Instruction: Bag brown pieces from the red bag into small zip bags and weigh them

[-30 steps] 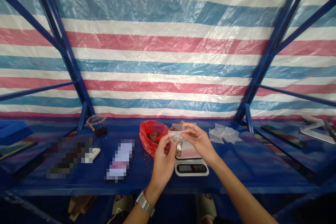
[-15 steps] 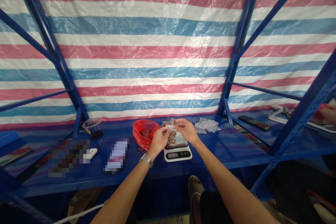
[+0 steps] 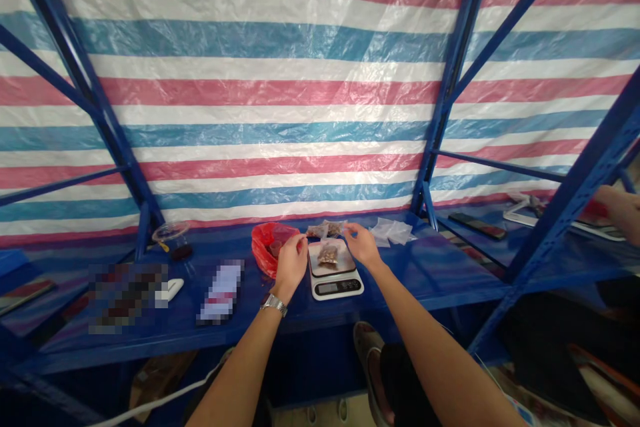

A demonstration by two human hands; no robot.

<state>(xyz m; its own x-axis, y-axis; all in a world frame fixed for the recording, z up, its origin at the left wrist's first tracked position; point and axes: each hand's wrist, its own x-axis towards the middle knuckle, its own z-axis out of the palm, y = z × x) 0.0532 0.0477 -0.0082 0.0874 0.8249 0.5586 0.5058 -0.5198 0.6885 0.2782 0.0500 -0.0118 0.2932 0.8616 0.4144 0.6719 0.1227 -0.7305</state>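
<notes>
A small clear bag with brown pieces (image 3: 328,256) lies on the plate of a white kitchen scale (image 3: 338,287). My left hand (image 3: 291,261) is just left of the scale, beside a red plastic bag (image 3: 264,260); its fingers are loosely bent and hold nothing that I can see. To the right of the plate is my right hand (image 3: 362,246), fingers apart and bent inward, with its tips close to the filled bags (image 3: 333,228) behind the scale. Whether those tips touch the bags I cannot tell. A round cup-like thing sits partly hidden inside the red bag.
Flat clear bags (image 3: 393,231) lie right of my right hand. Leftward are a blurred phone (image 3: 221,293), a white object (image 3: 175,289) and a clear plastic tub (image 3: 171,233). Blue posts (image 3: 433,140) frame the shelf. At far right another person's hand (image 3: 617,207) shows near a dark phone (image 3: 477,225).
Both hands have let go of the small filled bag and drawn apart, left hand to the left, right hand slightly right. The bag now rests on the scale. The view has shifted slightly.
</notes>
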